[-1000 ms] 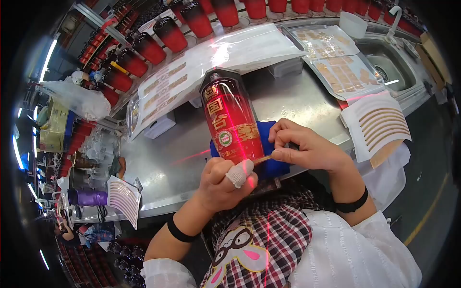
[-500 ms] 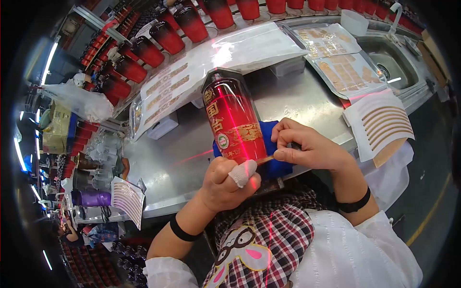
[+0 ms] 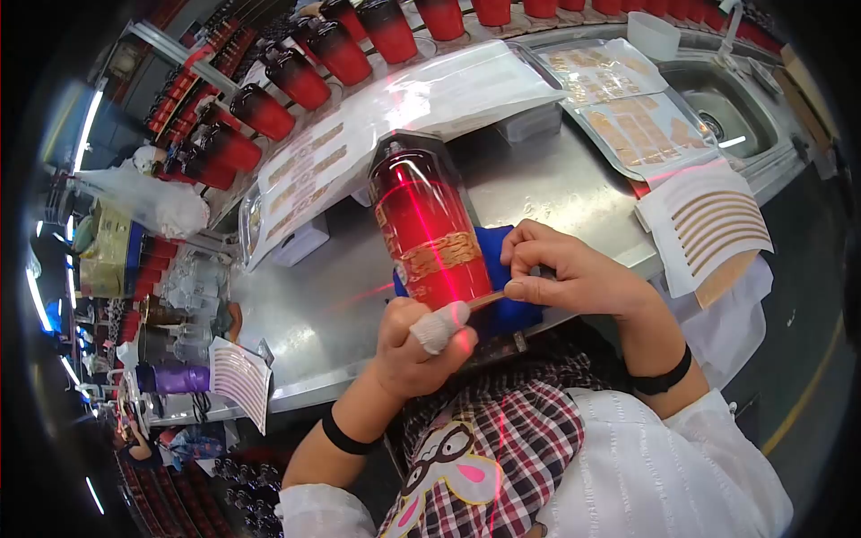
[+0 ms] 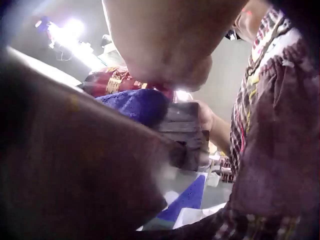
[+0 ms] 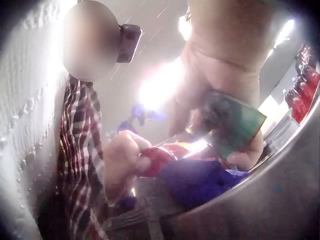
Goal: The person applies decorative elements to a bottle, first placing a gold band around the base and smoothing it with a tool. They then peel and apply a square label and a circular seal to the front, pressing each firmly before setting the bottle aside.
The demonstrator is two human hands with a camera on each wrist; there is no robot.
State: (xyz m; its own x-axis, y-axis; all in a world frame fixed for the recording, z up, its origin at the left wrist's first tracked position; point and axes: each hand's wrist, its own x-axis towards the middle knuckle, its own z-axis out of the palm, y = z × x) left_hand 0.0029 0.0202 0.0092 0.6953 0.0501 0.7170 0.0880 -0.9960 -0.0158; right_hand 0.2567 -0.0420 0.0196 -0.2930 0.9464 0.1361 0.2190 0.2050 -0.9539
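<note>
A red-and-black bottle (image 3: 421, 215) with a gold patterned band lies on a blue cloth (image 3: 498, 247), its base toward the person. My left hand (image 3: 413, 345), one finger wrapped in white fabric, grips the bottle at the base edge with its fingers curled. From there a thin gold strip (image 3: 485, 300) runs to my right hand (image 3: 569, 273), which pinches its free end between thumb and forefinger. In the right wrist view a flat green piece (image 5: 237, 122) shows against the right palm. The left fingertips are mostly hidden in the left wrist view.
Beside the right arm hangs a white sheet of curved gold strips (image 3: 713, 229). Trays of gold stickers (image 3: 641, 130) stand near the sink (image 3: 717, 108). A long sticker sheet (image 3: 359, 134) lies behind the bottle. Red-black bottles (image 3: 345, 58) line the back.
The bottle has turned about its long axis: its gold characters have rolled left out of sight and the gold band has come to the middle. Both hands stay near its base with the strip between them.
</note>
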